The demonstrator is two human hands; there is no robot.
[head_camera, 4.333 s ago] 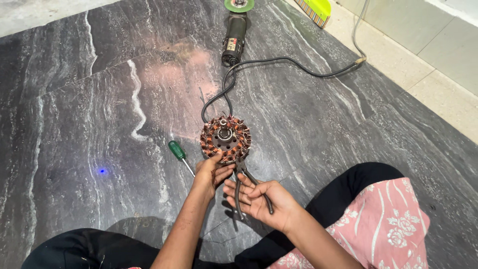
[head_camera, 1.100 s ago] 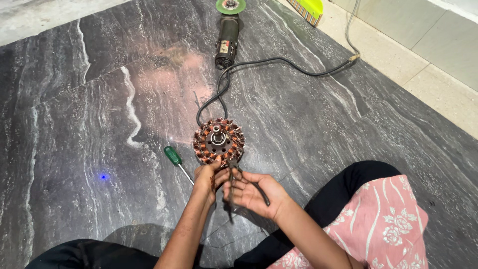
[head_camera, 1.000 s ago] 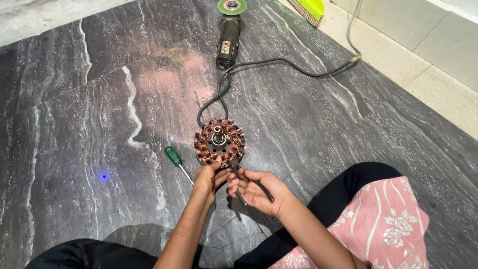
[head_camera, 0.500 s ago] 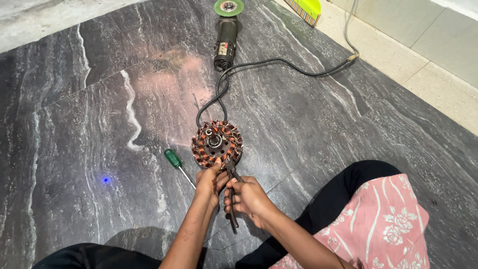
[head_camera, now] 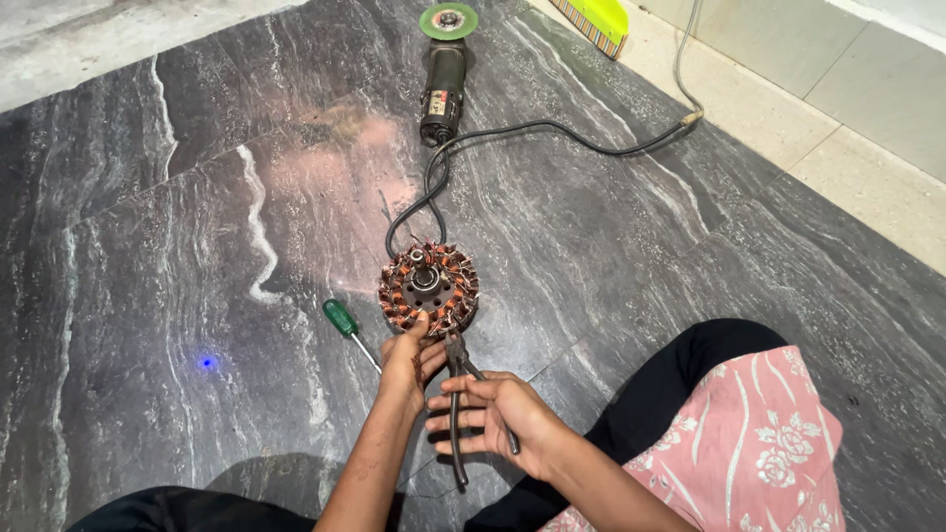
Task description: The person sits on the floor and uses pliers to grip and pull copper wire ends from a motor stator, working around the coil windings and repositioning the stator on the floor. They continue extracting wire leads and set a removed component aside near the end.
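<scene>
Pliers re-angled, nose toward stator.

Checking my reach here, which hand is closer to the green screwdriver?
Left. The left hand is just right of the screwdriver; the right hand, holding pliers, sits farther right.

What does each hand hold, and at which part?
The right hand holds pliers by the handles. The left hand grips the near edge of the copper-wound motor coil on the floor.
</scene>
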